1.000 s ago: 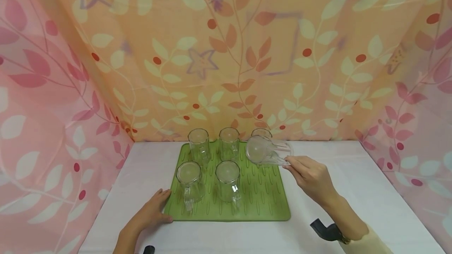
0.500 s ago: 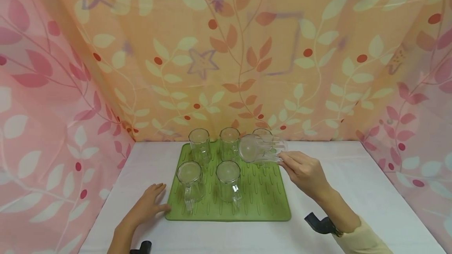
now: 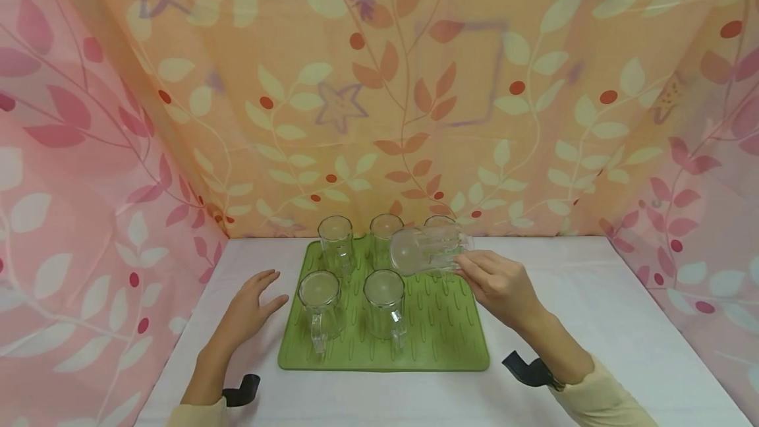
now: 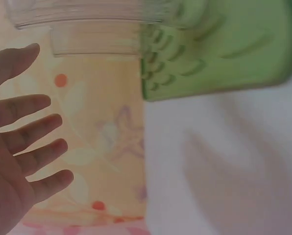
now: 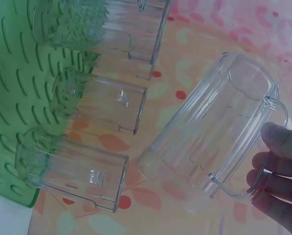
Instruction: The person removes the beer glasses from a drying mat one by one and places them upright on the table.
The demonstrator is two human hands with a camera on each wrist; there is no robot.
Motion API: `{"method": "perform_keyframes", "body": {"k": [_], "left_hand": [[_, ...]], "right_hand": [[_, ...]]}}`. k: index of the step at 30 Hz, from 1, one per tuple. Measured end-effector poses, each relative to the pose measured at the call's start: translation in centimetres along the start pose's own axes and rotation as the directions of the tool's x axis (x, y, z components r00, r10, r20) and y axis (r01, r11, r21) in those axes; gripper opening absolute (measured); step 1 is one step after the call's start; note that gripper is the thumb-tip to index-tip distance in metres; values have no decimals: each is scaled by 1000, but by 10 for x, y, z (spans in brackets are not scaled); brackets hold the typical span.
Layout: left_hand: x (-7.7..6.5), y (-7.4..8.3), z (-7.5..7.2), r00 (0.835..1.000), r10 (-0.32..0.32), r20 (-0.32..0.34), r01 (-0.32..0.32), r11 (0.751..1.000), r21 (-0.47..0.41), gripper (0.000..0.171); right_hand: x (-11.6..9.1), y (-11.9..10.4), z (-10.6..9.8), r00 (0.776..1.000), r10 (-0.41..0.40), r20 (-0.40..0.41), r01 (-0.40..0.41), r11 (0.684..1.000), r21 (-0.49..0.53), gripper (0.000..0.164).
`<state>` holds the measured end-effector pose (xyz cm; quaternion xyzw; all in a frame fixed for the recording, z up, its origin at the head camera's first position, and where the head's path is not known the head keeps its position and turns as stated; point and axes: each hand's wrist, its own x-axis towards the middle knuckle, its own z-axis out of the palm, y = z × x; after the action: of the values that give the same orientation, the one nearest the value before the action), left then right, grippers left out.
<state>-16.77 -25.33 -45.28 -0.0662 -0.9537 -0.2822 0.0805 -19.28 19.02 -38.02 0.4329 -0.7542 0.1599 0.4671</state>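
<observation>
My right hand (image 3: 501, 287) grips a clear glass mug (image 3: 418, 250) by its handle, with thumb and fingers curled round it. This mug (image 5: 219, 127) lies on its side in the air above the back right of a green ribbed mat (image 3: 441, 341). Two more clear mugs stand at the mat's front, a left one (image 3: 320, 305) and a middle one (image 3: 383, 305). Three stand along the back, and the held mug partly covers the back right mug (image 3: 440, 221). Left of the mat, my left hand (image 3: 244, 312) hovers with fingers spread, touching nothing.
The mat lies on a white tabletop (image 3: 379, 400). Behind rises an orange leaf-print cloth (image 3: 403, 97), with pink patterned cloth (image 3: 71, 216) at the sides. Black wrist mounts (image 3: 528, 369) hang from both forearms.
My right hand has carried the held mug leftward over the mat, turning it more level. My left hand has let go of the mat's left edge and moved up and back from it.
</observation>
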Motion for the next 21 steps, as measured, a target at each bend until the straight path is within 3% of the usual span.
{"method": "perform_keyframes", "body": {"k": [14,21], "left_hand": [[31,35,-17,998,27,-52,-33,993,-111,57],[44,57,-24,999,42,-4,-42,986,-164,61]], "right_hand": [[10,-5,7,997,-76,8,77,995,-58,36],[12,-6,13,994,-105,-8,105,992,-66,36]]}}
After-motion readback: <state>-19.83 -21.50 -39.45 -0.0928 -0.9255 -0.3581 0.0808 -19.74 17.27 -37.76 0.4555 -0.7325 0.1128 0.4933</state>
